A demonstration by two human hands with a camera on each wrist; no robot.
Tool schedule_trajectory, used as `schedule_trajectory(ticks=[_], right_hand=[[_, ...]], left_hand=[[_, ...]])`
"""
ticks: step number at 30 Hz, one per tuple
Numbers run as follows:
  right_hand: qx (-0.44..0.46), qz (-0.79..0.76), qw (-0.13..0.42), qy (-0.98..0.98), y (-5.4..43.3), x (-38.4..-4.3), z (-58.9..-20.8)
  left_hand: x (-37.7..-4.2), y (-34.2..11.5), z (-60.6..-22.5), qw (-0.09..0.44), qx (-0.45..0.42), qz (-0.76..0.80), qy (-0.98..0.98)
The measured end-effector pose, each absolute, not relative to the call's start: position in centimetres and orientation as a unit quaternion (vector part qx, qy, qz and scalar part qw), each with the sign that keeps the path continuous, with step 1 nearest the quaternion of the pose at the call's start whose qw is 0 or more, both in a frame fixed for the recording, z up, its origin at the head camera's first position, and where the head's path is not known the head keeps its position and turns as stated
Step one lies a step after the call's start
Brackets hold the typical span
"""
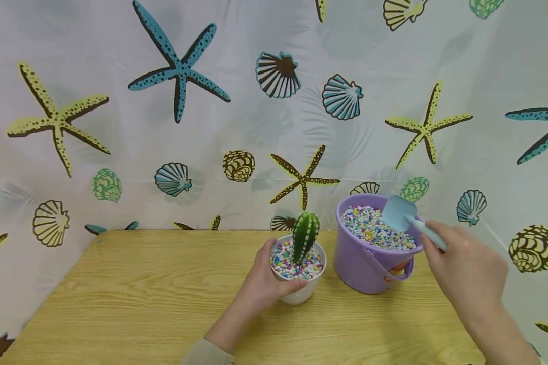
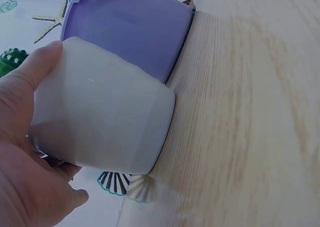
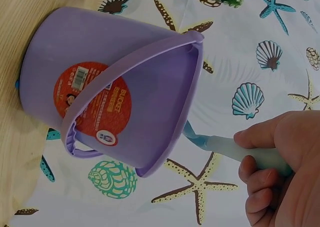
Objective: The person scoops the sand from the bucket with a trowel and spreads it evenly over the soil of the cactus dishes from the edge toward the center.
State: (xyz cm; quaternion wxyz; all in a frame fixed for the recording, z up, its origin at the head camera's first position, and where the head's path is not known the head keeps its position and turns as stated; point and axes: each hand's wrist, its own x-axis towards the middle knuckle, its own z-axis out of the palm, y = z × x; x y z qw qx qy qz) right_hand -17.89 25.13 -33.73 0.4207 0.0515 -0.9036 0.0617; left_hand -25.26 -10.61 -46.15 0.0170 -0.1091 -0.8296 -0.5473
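My left hand [image 1: 267, 276] grips a white pot [image 1: 297, 295] by its side, thumb across the front near the rim. A green cactus [image 1: 305, 238] stands in the pot among small multicoloured pebbles [image 1: 285, 261]. In the left wrist view the white pot [image 2: 107, 107] stands on the table in that hand's grasp. To its right is a purple bucket [image 1: 363, 266], filled near the top with similar pebbles [image 1: 374, 228]. My right hand [image 1: 468, 268] holds a light blue toy shovel [image 1: 399, 213] by the handle, its blade over the bucket's pebbles. The right wrist view shows fingers curled round the shovel handle [image 3: 245, 152].
The wooden table [image 1: 164, 284] stretches to the left of the pot. Behind it hangs a white curtain [image 1: 237, 121] printed with starfish and shells. The bucket's handle [image 3: 110, 82] hangs down over its outside, across a red label [image 3: 92, 99].
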Motion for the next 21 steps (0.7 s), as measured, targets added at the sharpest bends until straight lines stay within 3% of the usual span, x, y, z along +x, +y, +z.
schedule_trajectory(ticks=[21], right_hand=[[0.026,0.058,0.390,-0.919,26.8,-19.0,-33.9]], left_hand=[[-25.1,-10.7,-46.0,0.003,-0.107,-0.550,-0.828]])
